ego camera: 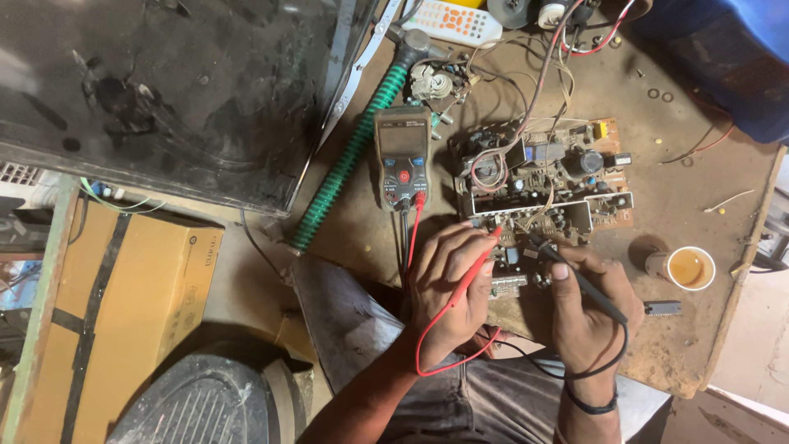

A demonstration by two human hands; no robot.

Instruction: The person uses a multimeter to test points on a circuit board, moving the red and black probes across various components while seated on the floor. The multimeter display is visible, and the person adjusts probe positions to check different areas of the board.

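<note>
red probe (pixel 472 275), black probe (pixel 579 279), green hose (pixel 349 156)

Rough, stained wooden table (pixel 657 345), matt cardboard box (pixel 140 279), ribbed green plastic hose (pixel 349 160), glossy plastic multimeter (pixel 402 156)

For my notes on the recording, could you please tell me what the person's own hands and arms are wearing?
Both forearms are bare, with no sleeves in view and no gloves. The left hand shows nothing worn. The right hand has a thin black band around its wrist.
</note>
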